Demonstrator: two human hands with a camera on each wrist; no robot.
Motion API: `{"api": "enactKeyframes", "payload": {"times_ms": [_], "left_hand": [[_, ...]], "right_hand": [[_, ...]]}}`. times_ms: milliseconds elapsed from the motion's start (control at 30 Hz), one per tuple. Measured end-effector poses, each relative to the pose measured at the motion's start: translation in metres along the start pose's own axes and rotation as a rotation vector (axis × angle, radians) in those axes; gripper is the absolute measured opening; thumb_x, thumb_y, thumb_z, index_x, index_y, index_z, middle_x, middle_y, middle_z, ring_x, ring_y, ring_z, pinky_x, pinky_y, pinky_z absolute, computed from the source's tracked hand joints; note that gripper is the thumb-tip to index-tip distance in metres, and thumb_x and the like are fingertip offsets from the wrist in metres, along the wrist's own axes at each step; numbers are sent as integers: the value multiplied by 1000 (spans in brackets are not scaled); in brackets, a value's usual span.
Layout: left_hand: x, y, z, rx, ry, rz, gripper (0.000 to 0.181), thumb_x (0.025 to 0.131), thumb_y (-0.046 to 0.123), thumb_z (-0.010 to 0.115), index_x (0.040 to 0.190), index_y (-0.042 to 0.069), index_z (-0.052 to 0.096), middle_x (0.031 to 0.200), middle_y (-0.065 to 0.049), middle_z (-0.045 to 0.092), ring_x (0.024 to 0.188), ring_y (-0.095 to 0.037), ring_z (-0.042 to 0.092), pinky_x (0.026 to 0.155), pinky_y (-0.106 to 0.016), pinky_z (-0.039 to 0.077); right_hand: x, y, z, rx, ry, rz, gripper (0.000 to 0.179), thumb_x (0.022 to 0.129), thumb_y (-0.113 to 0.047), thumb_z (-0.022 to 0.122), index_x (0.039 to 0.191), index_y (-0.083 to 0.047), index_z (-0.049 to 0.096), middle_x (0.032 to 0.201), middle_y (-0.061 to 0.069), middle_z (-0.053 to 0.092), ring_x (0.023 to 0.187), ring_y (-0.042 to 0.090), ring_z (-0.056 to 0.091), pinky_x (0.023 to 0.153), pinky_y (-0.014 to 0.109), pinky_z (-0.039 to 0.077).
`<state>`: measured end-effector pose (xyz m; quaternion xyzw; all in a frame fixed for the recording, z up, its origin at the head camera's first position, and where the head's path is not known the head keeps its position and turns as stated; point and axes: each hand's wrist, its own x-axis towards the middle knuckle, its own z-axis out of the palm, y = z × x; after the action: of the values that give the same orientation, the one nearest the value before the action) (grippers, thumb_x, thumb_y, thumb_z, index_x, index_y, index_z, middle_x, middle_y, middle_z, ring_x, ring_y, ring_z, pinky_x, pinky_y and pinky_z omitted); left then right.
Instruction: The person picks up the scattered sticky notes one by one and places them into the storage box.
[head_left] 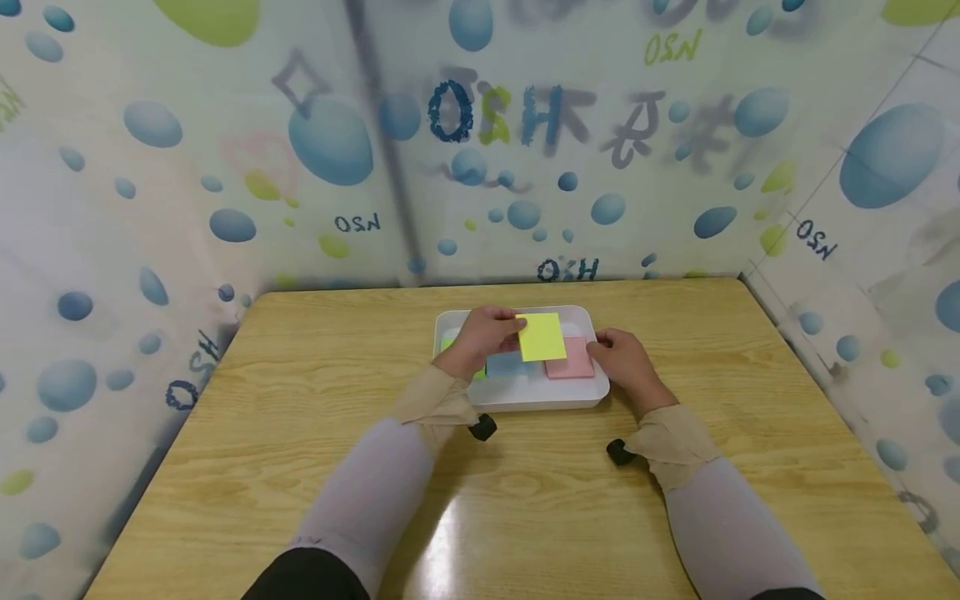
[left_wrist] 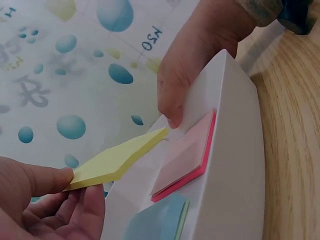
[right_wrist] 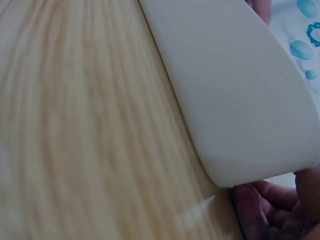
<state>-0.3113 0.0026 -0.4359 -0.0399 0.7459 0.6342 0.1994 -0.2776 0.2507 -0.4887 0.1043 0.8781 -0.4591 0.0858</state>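
Note:
My left hand (head_left: 486,330) pinches a yellow sticky note pad (head_left: 544,338) by its edge, thumb on top and fingers beneath, tilted above a white tray (head_left: 540,397). With thumb over the rim and fingers outside, my right hand (head_left: 628,367) grips the tray's right end. Inside lie a pink sticky note pad (head_left: 576,362) on the right and a blue sticky note pad (head_left: 508,364) in the middle. Green pieces (head_left: 447,342) show at the left end, mostly hidden by my left hand. The left wrist view shows the yellow pad (left_wrist: 117,157) to be thick.
The tray stands toward the back of a wooden table (head_left: 337,358). Behind the table rises a wall covering (head_left: 480,192) printed with blue and green drops and letters, and similar printed walls flank both sides. A black wrist device (head_left: 482,427) hangs under the left wrist.

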Motion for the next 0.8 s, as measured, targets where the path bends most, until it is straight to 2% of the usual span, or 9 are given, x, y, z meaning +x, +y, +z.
{"api": "enactKeyframes", "payload": {"times_ms": [133,300,567,667,800], "left_hand": [[7,0,12,35,-4,-9,27,100,20,69,124,7,70,122,-10,70,94,-17,69,91,-32,61],[16,-2,22,67,-35,12,25,101,15,68,122,3,70,122,-13,70,91,-16,67,88,-32,61],[20,-4,31,143,-69,36,22,99,11,68,118,0,72,114,-13,71,88,-15,67,82,-30,61],[19,-3,34,208,-62,53,21,99,11,69,117,0,72,112,-14,71,85,-16,68,82,-32,62],[19,0,39,381,-38,96,25,98,16,71,119,2,73,111,-12,71,81,-14,66,77,-28,59]], "right_hand": [[1,1,1,0,3,-8,46,104,-30,51,139,-2,59,134,20,61,117,33,55,99,43,50],[1,1,1,11,0,-13,47,104,-31,51,140,-1,59,133,20,62,116,32,56,97,42,50],[3,2,1,23,11,-49,45,104,-29,52,137,0,61,130,21,64,114,32,59,94,40,50],[3,3,1,14,14,-57,45,104,-30,51,137,0,62,129,21,65,113,32,59,94,40,50],[2,3,1,9,8,-46,46,104,-31,50,138,-1,61,127,19,65,113,31,59,95,39,51]]}}
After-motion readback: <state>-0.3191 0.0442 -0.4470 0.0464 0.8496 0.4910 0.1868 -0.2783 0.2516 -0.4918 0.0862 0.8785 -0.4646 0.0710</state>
